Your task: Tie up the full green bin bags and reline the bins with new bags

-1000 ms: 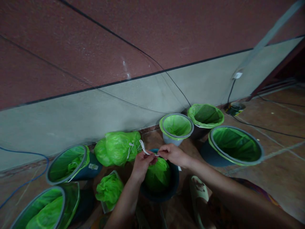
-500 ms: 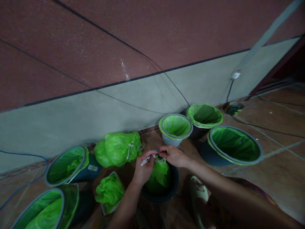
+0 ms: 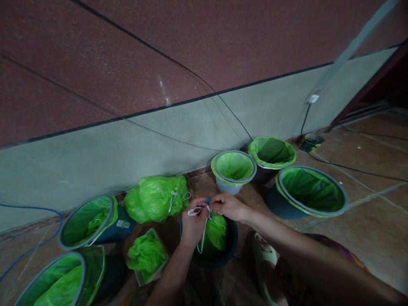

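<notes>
A green plastic bag (image 3: 217, 233) sits in a dark blue bin (image 3: 235, 242), its neck gathered at the top. My left hand (image 3: 195, 223) is closed on the white drawstring (image 3: 201, 242), with one loop standing out over its fingers and an end hanging down over the bag. Close beside it, my right hand (image 3: 230, 207) pinches the same drawstring at the bag's neck. The fingertips of both hands nearly meet there and hide part of the string. To the left lies a tied green bag (image 3: 159, 197) with its own white drawstring knotted.
Lined bins stand by the wall: a small light one (image 3: 228, 186), a dark one (image 3: 266, 174) and a wide one (image 3: 280, 202). On the left are two more lined bins (image 3: 126, 223) and a clear box of green bags (image 3: 146, 257). Cables (image 3: 366, 170) and a can (image 3: 311, 143) lie right.
A white drawstring loop and a hanging end now show at my left hand, where a shorter strip showed before. Both hands stay at the bag's neck; the view has shifted slightly.
</notes>
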{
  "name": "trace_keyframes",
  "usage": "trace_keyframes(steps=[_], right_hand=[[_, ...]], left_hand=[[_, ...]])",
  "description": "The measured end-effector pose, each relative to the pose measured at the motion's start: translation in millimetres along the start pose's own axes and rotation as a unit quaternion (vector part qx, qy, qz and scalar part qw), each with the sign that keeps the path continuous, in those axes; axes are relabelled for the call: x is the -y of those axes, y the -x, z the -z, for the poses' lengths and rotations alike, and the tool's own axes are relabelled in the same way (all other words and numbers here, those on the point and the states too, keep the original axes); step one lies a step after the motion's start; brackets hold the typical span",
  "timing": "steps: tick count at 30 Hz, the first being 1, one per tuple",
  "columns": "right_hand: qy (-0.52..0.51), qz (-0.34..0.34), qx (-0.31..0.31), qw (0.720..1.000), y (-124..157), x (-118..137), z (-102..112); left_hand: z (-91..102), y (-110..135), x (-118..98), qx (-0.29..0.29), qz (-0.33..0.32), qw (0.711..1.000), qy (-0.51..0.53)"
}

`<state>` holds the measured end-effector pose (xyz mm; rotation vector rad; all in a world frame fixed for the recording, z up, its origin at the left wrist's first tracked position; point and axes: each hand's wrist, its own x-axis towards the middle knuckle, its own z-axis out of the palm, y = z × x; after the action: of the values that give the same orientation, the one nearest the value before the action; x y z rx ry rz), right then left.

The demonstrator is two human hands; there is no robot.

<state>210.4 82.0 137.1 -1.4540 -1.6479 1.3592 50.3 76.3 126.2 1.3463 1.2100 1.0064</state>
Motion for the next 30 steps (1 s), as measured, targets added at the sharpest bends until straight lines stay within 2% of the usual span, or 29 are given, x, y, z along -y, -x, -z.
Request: trace_keyframes(steps=[2, 5, 8, 13, 18, 20, 23, 26, 28, 30], right_hand=[[0.129, 0.012, -0.035, 0.991, 2.2, 4.0, 1.8], [0.304, -0.020, -0.079, 0.949, 6.5, 10.0, 6.4], [0.374, -0.068, -0.074, 0.922, 8.4, 11.8, 11.5], [0.341, -0.037, -0.037, 0.939, 4.9, 7.4, 13.7], [0.276, 0.000, -0.019, 0.961, 2.2, 4.4, 7.3], [0.236, 0.015, 0.010, 0.972, 2.7, 3.7, 3.7], [0.193, 0.030, 0.022, 0.981, 5.3, 1.0, 0.5], [0.156, 0.061, 0.033, 0.985, 10.4, -2.8, 0.0], [0.149, 0.078, 0.068, 0.983, 14.4, -5.0, -2.0], [0.162, 0.074, 0.096, 0.979, 17.7, -6.9, -7.0]], left_hand=[[2.8, -1.6, 0.9, 0.007, 0.006, 1.000, -0.029], [9.6, -5.6, 5.7, -0.009, 0.006, 0.993, -0.118], [17.7, -10.6, 14.8, -0.025, 0.005, 0.981, -0.192], [26.1, -12.6, 28.5, 0.005, 0.045, 0.984, -0.174], [15.8, 0.8, 41.3, 0.137, 0.035, 0.964, -0.223], [7.0, 5.2, 48.3, 0.163, 0.029, 0.956, -0.243], [-3.3, 4.9, 55.1, 0.147, 0.035, 0.963, -0.221], [-6.7, -1.7, 52.6, 0.090, 0.062, 0.979, -0.172], [-6.6, -6.2, 46.3, 0.046, 0.097, 0.989, -0.106], [-5.8, -9.0, 37.7, 0.016, 0.137, 0.990, 0.007]])
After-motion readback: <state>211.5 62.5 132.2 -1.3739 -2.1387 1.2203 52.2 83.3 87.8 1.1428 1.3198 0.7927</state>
